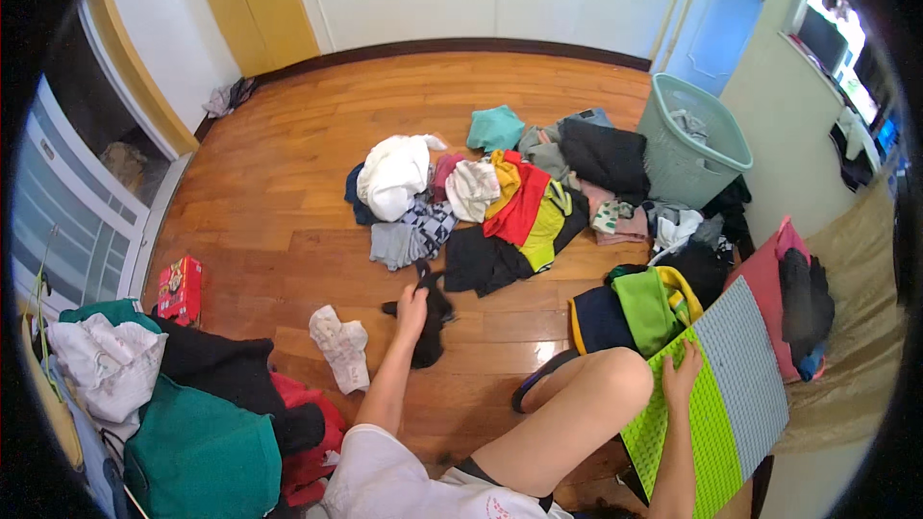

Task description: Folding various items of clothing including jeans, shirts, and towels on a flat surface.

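Blk cloth (431, 338) is on the floor in front of me, its upper end pinched up in my L hand (413, 309), prob. so I've got control of it w/o bunching the rest. White cloth (339, 348) lies flat just L of it, apart, not touching. Main pile (510, 194) sits beyond, approx. within arm's reach, likely why it's there; green top (636, 306) is nearer, by my R knee. Basket (659, 159) stands upright by the wall, prob. to keep the floor free, w/ some cloth inside. Teal cloth (202, 442) & other clothes are heaped on my L, red box (180, 290) just past them.

Board (740, 356), studded, half green, half grey, is tilted beside my R knee; guess my R hand's there to steady it or lean on it.

Hands: L is closed, fingers & thumb tog. on the blk cloth. R hand (681, 370) is fairly wide, fingers spread on the green half, touching, not wrapped round anything. Can't tell what's under the board.
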A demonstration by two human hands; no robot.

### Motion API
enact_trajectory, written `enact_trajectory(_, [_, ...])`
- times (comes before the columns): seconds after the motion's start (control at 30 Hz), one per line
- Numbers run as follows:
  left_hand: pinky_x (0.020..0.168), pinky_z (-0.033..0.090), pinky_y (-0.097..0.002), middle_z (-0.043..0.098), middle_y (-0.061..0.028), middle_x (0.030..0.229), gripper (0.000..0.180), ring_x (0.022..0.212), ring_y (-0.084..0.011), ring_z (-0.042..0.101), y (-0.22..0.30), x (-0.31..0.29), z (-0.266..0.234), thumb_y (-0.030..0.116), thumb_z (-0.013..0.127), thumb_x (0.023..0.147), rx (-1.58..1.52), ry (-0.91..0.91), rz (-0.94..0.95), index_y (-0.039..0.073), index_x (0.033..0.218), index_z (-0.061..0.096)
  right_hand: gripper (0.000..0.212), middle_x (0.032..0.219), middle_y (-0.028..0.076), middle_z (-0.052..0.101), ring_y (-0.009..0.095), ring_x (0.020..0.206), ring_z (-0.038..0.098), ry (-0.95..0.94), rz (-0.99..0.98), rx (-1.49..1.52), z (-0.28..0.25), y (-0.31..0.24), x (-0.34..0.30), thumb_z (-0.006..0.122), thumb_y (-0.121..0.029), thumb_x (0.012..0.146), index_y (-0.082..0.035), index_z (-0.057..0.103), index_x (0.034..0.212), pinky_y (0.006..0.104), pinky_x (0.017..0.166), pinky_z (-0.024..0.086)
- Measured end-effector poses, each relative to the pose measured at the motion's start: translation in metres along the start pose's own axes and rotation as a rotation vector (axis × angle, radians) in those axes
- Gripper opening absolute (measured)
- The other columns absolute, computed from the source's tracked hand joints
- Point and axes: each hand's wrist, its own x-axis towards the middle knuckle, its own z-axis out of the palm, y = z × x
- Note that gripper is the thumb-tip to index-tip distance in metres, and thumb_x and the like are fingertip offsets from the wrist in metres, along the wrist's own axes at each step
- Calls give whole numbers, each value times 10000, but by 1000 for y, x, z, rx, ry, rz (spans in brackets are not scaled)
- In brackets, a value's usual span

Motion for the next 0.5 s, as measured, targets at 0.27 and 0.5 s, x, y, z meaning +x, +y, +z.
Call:
enact_trajectory(0.27, [859, 452, -304, 610, -82, 1010, 306, 919, -171, 588, 325, -120, 72, 194, 451, 884, -1203, -1061, -179, -5, 1100, 538, 540, 1211, 93, 481, 224, 1103, 469, -52, 90, 856, -103, -71, 0, 653, -87, 739, -67, 441, 1235, 360, 885, 417])
enact_trajectory(0.5, [878, 423, -282, 545, -89, 1140, 379, 1003, -159, 539, 407, -280, 155, 198, 499, 878, -895, -1521, 294, -2, 1197, 459, 544, 1196, 115, 483, 201, 1093, 468, 436, -167, 1010, -242, -129, -23, 665, -182, 767, -30, 426, 1231, 329, 900, 397])
